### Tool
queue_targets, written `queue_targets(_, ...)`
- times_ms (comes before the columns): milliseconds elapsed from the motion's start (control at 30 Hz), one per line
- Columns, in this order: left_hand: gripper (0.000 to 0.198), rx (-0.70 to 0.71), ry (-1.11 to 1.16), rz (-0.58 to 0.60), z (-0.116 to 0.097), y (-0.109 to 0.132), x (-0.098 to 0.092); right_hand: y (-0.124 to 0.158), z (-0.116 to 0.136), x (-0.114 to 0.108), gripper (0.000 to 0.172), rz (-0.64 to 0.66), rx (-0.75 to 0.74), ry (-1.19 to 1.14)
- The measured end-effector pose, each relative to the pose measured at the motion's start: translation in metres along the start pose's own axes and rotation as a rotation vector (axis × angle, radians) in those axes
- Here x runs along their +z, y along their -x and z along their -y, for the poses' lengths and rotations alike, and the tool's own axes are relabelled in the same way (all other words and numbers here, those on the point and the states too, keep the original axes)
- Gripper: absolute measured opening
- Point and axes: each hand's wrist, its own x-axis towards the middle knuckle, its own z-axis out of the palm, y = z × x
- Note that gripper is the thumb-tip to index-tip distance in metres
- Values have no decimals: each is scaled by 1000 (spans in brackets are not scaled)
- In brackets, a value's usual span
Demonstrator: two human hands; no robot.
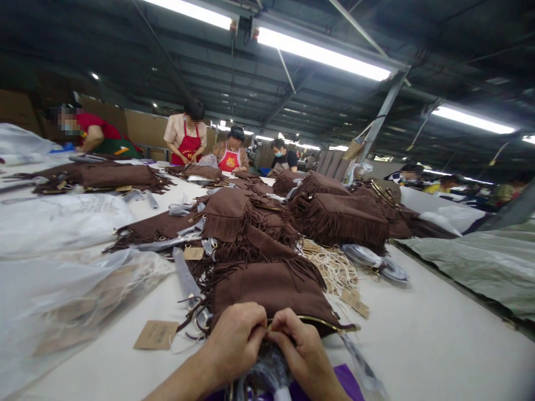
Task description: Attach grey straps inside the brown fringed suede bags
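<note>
A dark brown fringed bag [267, 287] lies on the table right in front of me, with its brass zip [321, 322] along the near edge. My left hand [236, 337] and my right hand [298, 345] meet at that zip edge, thumbs and fingers pinched together. What sits between the fingertips is too small and covered to make out. Beneath my hands are clear plastic wrapping [271, 367] and a purple piece [349, 381]. A brown card tag [156, 335] lies left of the bag, and a plastic-wrapped strap [186, 278] runs beside it.
More brown fringed bags [343, 217] are heaped beyond. String tags [330, 267] lie in a pile right of the bag, near a wrapped coiled strap [376, 262]. Clear plastic bags [62, 301] cover the left side. Several people [186, 133] work across the table [451, 328].
</note>
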Motion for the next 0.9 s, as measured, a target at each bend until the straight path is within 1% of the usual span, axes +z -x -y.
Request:
queue_targets(100,16,-14,-21,17,0,0,-1,0,-2,0,10,16,16,22)
queue_targets(167,16,-2,-77,39,0,-1,-1,0,-3,1,10,12,2,34)
queue_targets(333,13,42,-331,143,-5,0,-5,-1,3,5,16,36,-127,87)
queue_targets(433,13,43,-418,162,-8,1,-4,-2,7,7,19,3,-211,113)
queue_targets(500,14,39,-418,131,-7,2,0,-2,7,8,21,-27,-232,121)
queue_targets(600,15,34,-382,82,-6,0,5,-2,4,7,22,-38,-216,106)
queue_targets(733,14,48,-325,111,-5,-2,3,1,-2,6,21,-30,-184,72)
queue_targets(900,18,24,-241,129,1,-2,0,1,-4,9,20,-7,-94,-14)
